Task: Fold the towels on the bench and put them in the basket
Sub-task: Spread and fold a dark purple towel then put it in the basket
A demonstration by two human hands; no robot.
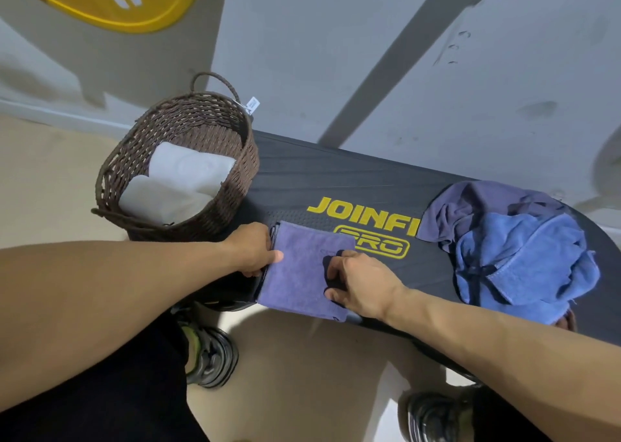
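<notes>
Two bare forearms reach in from the bottom corners, above dark trousers and a pair of grey shoes point(211, 357) on the pale floor. Between the hands lies a folded purple towel point(302, 270), a neat rectangle at the near edge of the black bench point(336, 179), partly overhanging it.

At the towel's left edge, the left hand point(253, 248) grips the stacked layers, thumb on top and the other fingers curled under and out of sight. On the right edge, the right hand point(356, 282) holds the towel, its fingers curled round the cloth and pinching it against the thumb; dark shadowed gaps show between the knuckles.

Just left of the towel, on the bench's left end, stands a brown woven basket point(134, 159) with a loop handle and a small white tag. Inside it lie two folded white towels point(181, 179), one leaning on the other.

Well to the right, on the other end of the bench, sits a crumpled heap: a dark purple towel point(470, 206) behind and a brighter blue towel point(517, 257) in front, touching and overlapping. Yellow lettering point(363, 213) is printed on the bench between the folded towel and the heap, partly covered by both. A grey wall rises behind, with part of a yellow sign point(111, 1) at the top left.
</notes>
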